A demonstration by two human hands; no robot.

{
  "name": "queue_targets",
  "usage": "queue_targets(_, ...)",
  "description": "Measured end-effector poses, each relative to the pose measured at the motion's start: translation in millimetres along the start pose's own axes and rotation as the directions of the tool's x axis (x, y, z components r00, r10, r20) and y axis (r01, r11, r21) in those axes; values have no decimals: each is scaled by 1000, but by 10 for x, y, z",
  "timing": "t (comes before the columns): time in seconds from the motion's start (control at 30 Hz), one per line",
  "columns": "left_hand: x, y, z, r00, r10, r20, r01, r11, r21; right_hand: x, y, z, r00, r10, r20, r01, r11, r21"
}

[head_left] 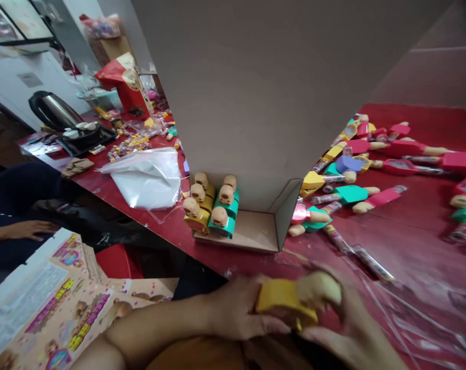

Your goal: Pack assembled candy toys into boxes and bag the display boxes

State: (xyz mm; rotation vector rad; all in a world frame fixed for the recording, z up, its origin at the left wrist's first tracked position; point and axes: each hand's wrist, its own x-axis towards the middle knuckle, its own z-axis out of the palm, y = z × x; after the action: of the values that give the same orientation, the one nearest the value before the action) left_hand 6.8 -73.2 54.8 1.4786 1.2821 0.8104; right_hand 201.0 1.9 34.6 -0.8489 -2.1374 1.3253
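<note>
Head camera view looks down at the left hand point(240, 308) and right hand point(348, 329), low in the frame, both gripping a yellow toy figure with a round tan head point(282, 300). That figure sits just in front of an open brown cardboard display box point(252, 231). The left hand's fingers lie pressed together along the yellow body, while the right hand's fingers curl around the tan head, slightly apart.

Inside the box, at its left end, stand two rows of finished figures: yellow ones point(198, 216) and teal ones point(225, 210), all with tan heads. To the right of the box, a loose heap of pink, teal and yellow figures point(371, 154) and clear candy tubes point(371, 262) lies on a red tablecloth point(410, 118).

To the left of the box lies a clear plastic bag point(146, 177). Farther left and beyond stand a steel kettle point(51, 110), a black tray point(86, 140) and a red paper bag point(125, 85). Below the bag, a co-worker's hand point(26, 230) rests on dark clothing, and a printed card box sheet point(43, 308) lies nearest the left forearm.
</note>
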Motion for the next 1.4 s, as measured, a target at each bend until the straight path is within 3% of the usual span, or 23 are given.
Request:
queue_targets(0.1,-139,63,-83,994,-78,-81,95,965,245,115,-283,-61,992,-110,53,106,991,83)
queue_targets(0.13,-184,115,-121,993,-32,-111,66,944,323,171,-366,-66,987,-152,45,148,985,94)
queue_targets(0.2,-267,260,-241,959,211,-190,-97,872,480,333,-485,-73,968,-230,-101,236,970,61)
queue_targets(0.27,-314,428,-431,810,519,-273,-218,699,681,572,-536,-72,913,-322,-251,316,947,-66)
queue_targets(0.3,-308,504,-546,727,628,-276,-220,595,773,713,-537,-64,878,-383,-286,356,923,-146)
queue_targets(0.33,-279,566,-666,677,688,-260,-192,506,841,860,-526,-46,842,-445,-304,397,894,-210)
queue_targets(0.37,-226,608,-782,671,704,-232,-154,438,886,1004,-505,-18,815,-497,-298,436,865,-248)
queue_targets(0.43,-75,631,-973,757,630,-172,-71,341,937,1247,-453,59,795,-537,-283,486,842,-233)
queue_targets(0.5,73,589,-1082,844,514,-155,9,275,961,1397,-426,124,820,-513,-254,482,858,-178)
queue_targets(0.57,157,526,-1117,871,465,-160,63,218,974,1457,-446,131,858,-487,-165,460,870,-176)
queue_targets(0.73,143,465,-1080,846,513,-147,78,154,985,1528,-557,-9,925,-379,29,374,893,-249)
queue_targets(0.9,147,471,-1058,814,554,-178,123,134,983,1629,-404,204,959,-282,-30,261,920,-293)
queue_targets(1.03,153,442,-1084,793,593,-138,103,92,990,1538,-366,370,942,-335,-22,314,902,-298)
queue_targets(1.1,148,437,-1104,791,598,-130,102,81,991,1432,-400,275,901,-424,-94,375,868,-325)
queue_targets(1.13,145,438,-1111,791,598,-130,103,79,991,1389,-401,166,848,-491,-199,398,838,-373)
queue_targets(1.2,138,444,-1115,792,598,-125,100,76,992,1395,-316,-155,659,-612,-438,351,765,-540)
queue_targets(1.23,137,447,-1114,791,600,-121,95,75,993,1466,-223,-342,552,-620,-558,242,760,-603)
queue_targets(1.27,137,449,-1113,791,600,-117,89,76,993,1580,-101,-521,602,-591,-537,141,741,-657)
queue_targets(1.3,139,451,-1112,790,602,-116,83,81,993,1727,39,-678,755,-501,-424,66,701,-710)
queue_targets(1.33,141,451,-1112,789,602,-118,80,90,993,1890,185,-800,836,-439,-330,75,687,-723)
queue_targets(1.4,144,453,-1115,785,607,-125,75,107,991,2190,448,-931,916,-355,-185,113,673,-731)
